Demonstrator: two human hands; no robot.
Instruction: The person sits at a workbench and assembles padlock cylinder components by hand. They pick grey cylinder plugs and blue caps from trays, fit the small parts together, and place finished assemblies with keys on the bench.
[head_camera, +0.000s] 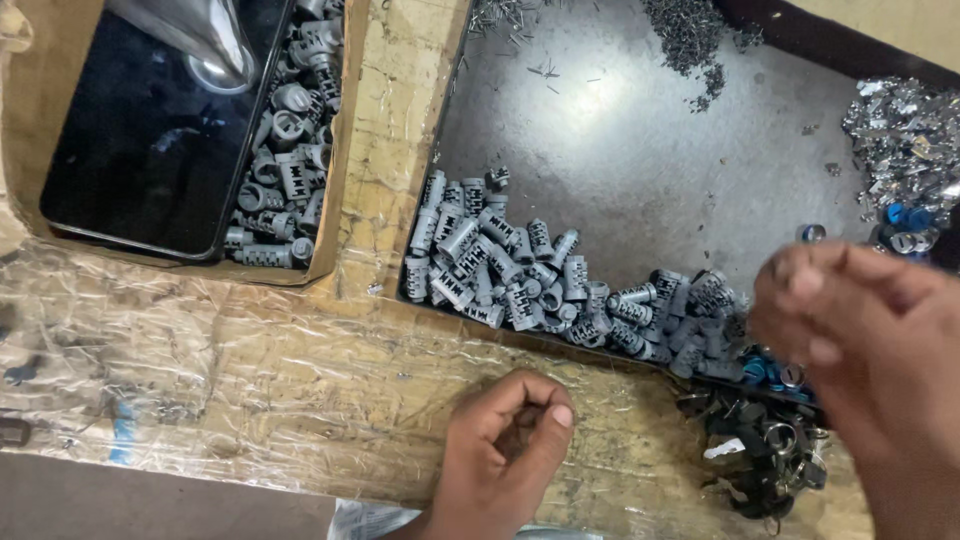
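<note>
One view only — a head-worn camera looking almost straight down, close over the bench. The left hand (505, 450) sits low at centre, the right hand (865, 340) blurred near the right edge — beyond them, the dark tray (620, 150) fills the upper frame.

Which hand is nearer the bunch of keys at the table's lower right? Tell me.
Right. The right hand hovers blurred just above the bunch of keys; the left hand rests curled on the table further left, apart.
</note>
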